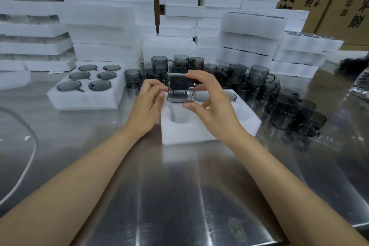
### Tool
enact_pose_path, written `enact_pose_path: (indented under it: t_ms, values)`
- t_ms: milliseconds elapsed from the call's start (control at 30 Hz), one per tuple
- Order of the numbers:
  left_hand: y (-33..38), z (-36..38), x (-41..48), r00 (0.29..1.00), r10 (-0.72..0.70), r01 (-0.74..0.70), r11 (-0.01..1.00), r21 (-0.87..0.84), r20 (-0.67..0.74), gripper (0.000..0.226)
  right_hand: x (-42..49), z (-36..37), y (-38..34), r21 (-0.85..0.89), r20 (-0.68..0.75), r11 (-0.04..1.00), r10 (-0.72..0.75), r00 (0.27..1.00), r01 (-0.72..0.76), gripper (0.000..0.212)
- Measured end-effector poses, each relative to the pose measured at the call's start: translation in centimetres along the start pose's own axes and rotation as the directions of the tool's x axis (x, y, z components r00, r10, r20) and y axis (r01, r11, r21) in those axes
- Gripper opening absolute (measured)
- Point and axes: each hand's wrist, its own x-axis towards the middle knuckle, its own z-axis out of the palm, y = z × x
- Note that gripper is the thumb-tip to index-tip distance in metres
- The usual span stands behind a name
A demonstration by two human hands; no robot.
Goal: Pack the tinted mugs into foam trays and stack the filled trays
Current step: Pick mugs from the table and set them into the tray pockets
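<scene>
Both hands are raised together over the table, clamped on one tinted mug. The left hand pinches its left side with fingertips and thumb. The right hand curls over its top edge, thumb under its lower right corner. The mug is blurred, but its handle seems to face the person, low between the two thumbs. Directly beneath the hands lies a foam tray with an empty pocket just below the held mug and a seated mug partly hidden behind the right hand's fingers. Out past the left hand sits a filled tray showing six dark rims. Loose mugs crowd the table beyond and to the right of the hands, with tray stacks behind them and cardboard boxes further right.
</scene>
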Motion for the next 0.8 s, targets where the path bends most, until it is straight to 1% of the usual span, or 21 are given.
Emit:
enact_pose_path:
  t_ms: [67,100,167,267,333,433,467,533,600,700,800]
  values:
    - [0.04,0.0,-0.01,1.0,-0.028,0.028,0.999,-0.038,0.008,0.022,-0.03,0.07,0.16,0.089,0.011,0.994,0.058,0.998,-0.059,0.066]
    - [0.07,-0.04,0.0,0.999,-0.038,0.039,0.998,-0.055,0.014,0.023,-0.03,0.12,0.21,0.159,0.01,0.983,0.094,0.996,-0.094,0.065]
    - [0.24,-0.17,-0.05,0.999,-0.038,0.041,0.995,-0.095,0.039,0.03,0.01,0.07,0.15,0.278,-0.017,0.952,0.137,0.99,-0.127,0.062]
    - [0.57,-0.34,-0.23,0.994,-0.025,0.04,0.989,-0.142,0.108,0.026,0.08,-0.11,0.04,0.389,-0.035,0.91,0.168,0.985,-0.141,0.056]
    - [0.64,-0.41,-0.22,0.987,-0.036,0.059,0.987,-0.148,0.155,0.025,0.04,-0.1,-0.07,0.417,-0.026,0.894,0.193,0.981,-0.165,0.049]
    - [0.78,-0.59,-0.1,0.983,-0.067,0.1,0.976,-0.192,0.17,0.03,0.12,-0.02,-0.15,0.362,-0.042,0.923,0.158,0.986,-0.133,0.029]
    - [0.83,-0.63,-0.07,0.983,-0.081,0.115,0.971,-0.209,0.166,0.033,0.08,-0.05,-0.2,0.355,-0.031,0.926,0.144,0.989,-0.124,0.027]
    - [0.87,-0.65,-0.03,0.982,-0.104,0.138,0.965,-0.223,0.158,0.038,-0.05,-0.01,-0.18,0.309,0.038,0.942,0.124,0.992,-0.13,0.036]
    - [0.87,-0.62,-0.08,0.981,-0.12,0.152,0.963,-0.223,0.153,0.042,-0.29,0.17,-0.14,0.183,0.11,0.975,0.105,0.988,-0.124,0.046]
    - [0.78,-0.62,-0.06,0.979,-0.133,0.164,0.964,-0.21,0.154,0.043,-0.46,0.28,-0.35,0.085,0.177,0.986,0.124,0.976,-0.14,0.048]
    - [0.74,-0.63,-0.06,0.98,-0.121,0.152,0.968,-0.198,0.16,0.042,-0.46,-0.06,-0.62,0.009,0.244,0.996,0.082,0.966,-0.086,0.047]
